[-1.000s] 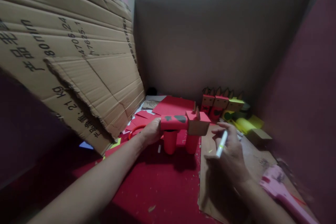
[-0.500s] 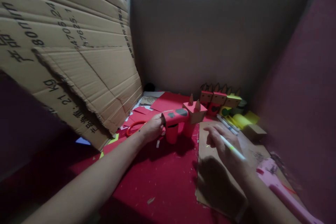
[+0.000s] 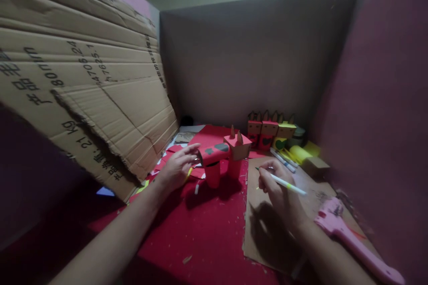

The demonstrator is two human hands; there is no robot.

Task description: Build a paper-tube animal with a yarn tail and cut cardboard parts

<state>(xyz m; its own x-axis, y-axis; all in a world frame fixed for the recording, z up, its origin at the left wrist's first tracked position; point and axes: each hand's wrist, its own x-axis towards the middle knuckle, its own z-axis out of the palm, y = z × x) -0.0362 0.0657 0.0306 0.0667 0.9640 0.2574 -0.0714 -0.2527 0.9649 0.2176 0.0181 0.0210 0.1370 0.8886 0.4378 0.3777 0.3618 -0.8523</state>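
At the centre of the frame the red animal figure (image 3: 216, 154) stands on the red counter (image 3: 194, 240), with body, legs, eared head and dark patches done; its cardboard face looks unfinished, without the eye dots of the three figures (image 3: 269, 128) right of centre. The left hand (image 3: 175, 169) is at its rear, grip unclear; the right hand (image 3: 281, 193) grips a green-tipped marker (image 3: 288, 185), away from the figure

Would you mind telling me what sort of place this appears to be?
It is probably a small craft corner, judging by the red work surface strewn with scraps, the row of paper-and-cardboard figures at the back, and the marker held in the right hand.
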